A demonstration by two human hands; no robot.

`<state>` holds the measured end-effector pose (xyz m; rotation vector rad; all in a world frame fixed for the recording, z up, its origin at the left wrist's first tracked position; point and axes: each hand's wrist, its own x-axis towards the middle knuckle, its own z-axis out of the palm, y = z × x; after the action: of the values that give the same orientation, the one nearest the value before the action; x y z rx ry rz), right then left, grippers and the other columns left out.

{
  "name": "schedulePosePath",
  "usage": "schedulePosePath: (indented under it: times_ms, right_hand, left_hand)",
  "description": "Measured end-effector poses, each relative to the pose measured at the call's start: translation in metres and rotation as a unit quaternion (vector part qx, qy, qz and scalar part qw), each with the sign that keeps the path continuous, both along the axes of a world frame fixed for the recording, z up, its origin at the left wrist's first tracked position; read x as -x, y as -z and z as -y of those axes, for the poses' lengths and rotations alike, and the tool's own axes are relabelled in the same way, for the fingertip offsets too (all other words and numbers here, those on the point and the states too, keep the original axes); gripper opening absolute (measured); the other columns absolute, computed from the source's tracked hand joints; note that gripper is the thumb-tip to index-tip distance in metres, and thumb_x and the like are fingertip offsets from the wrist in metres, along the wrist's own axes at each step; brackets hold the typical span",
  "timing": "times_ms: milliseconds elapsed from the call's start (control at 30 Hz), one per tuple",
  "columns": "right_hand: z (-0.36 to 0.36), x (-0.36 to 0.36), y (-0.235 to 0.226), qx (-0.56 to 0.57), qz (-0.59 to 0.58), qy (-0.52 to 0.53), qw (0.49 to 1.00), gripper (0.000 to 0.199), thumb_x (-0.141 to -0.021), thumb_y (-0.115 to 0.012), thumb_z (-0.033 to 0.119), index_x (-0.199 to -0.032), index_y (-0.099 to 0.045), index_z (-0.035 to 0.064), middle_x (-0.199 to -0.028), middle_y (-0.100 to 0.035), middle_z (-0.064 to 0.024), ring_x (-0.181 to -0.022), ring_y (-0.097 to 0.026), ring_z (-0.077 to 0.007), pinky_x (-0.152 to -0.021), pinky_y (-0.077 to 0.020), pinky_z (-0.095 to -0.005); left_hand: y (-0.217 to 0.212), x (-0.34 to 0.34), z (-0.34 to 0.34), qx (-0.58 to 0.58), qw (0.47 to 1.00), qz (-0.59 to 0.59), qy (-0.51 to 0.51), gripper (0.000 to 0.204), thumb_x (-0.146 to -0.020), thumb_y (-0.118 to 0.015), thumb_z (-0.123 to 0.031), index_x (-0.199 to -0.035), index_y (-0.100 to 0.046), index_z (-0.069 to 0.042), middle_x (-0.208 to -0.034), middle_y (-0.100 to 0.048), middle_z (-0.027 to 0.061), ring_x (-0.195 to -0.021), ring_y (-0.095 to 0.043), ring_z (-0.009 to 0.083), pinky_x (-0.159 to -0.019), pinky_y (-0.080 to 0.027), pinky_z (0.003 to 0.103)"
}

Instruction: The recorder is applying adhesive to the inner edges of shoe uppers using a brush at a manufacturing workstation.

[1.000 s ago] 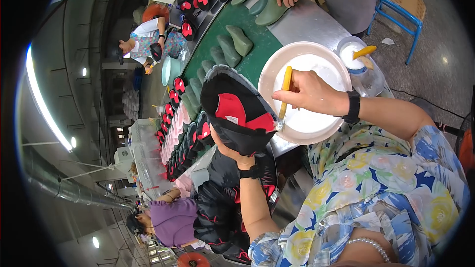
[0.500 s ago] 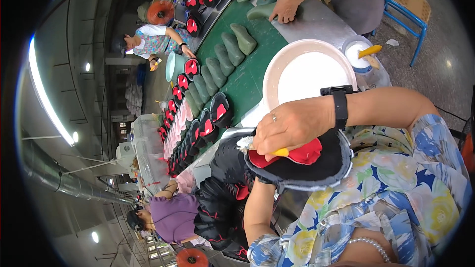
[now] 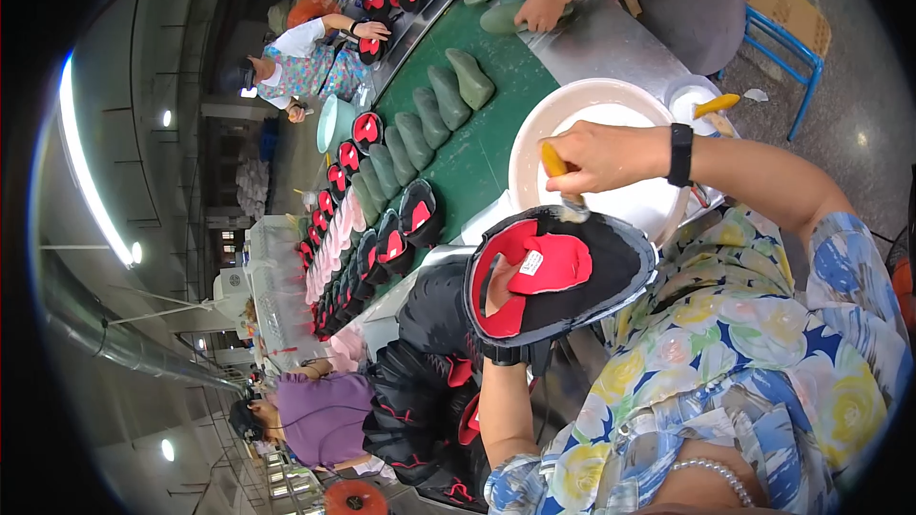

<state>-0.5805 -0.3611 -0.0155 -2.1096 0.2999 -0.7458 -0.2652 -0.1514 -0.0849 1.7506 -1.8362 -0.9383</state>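
My right hand (image 3: 611, 160) is closed round the yellow handle of a brush (image 3: 552, 159). The brush's bristles touch the black inner edge of a shoe upper (image 3: 606, 272), whose red lining carries a white label. My left hand (image 3: 498, 288) holds the upper up from below. Most of that hand is hidden behind the upper; a bit of skin shows through the opening in the red lining. Just beyond the upper, under my right wrist, stands a large pale basin (image 3: 523, 148) of white liquid.
A green conveyor belt (image 3: 496, 157) carries rows of green shoe lasts (image 3: 448, 95) and black-and-red uppers (image 3: 418, 215). More black uppers (image 3: 410, 410) are piled at my left. A small tub (image 3: 689, 93) holds another yellow-handled brush. Co-workers' hands (image 3: 542, 8) handle lasts at the far side.
My right hand has lifted off the red lining and moved up and away, with the brush now at the upper's far edge. The upper has tilted, showing more of its inside.
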Motion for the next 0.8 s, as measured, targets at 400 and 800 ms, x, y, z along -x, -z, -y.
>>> schedulePosePath:
  times_ms: [400, 800]
  right_hand:
    - [-0.016, 0.006, -0.004, 0.163, 0.042, -0.048, 0.985, 0.019, -0.094, -0.068, 0.022, -0.099, -0.06, 0.0047, -0.092, -0.065, -0.0121, -0.088, -0.065, -0.0333, -0.079, -0.0517, -0.0417]
    - [-0.008, 0.025, -0.012, 0.048, -0.037, 0.0, 0.998, 0.021, -0.094, -0.066, 0.022, -0.099, -0.06, 0.0027, -0.09, -0.066, -0.0156, -0.091, -0.066, -0.0373, -0.079, -0.0507, -0.0422]
  left_hand:
    - [-0.005, 0.012, 0.006, -0.008, 0.977, -0.202, -0.07, 0.04, -0.104, -0.056, -0.015, -0.141, -0.052, 0.002, -0.132, -0.062, 0.0106, -0.108, -0.065, 0.0164, -0.095, -0.054, 0.032]
    - [-0.022, 0.031, 0.032, 0.108, 0.85, -0.43, -0.283, 0.039, -0.103, -0.057, -0.014, -0.14, -0.055, -0.001, -0.133, -0.063, 0.0111, -0.115, -0.063, 0.0207, -0.1, -0.052, 0.037]
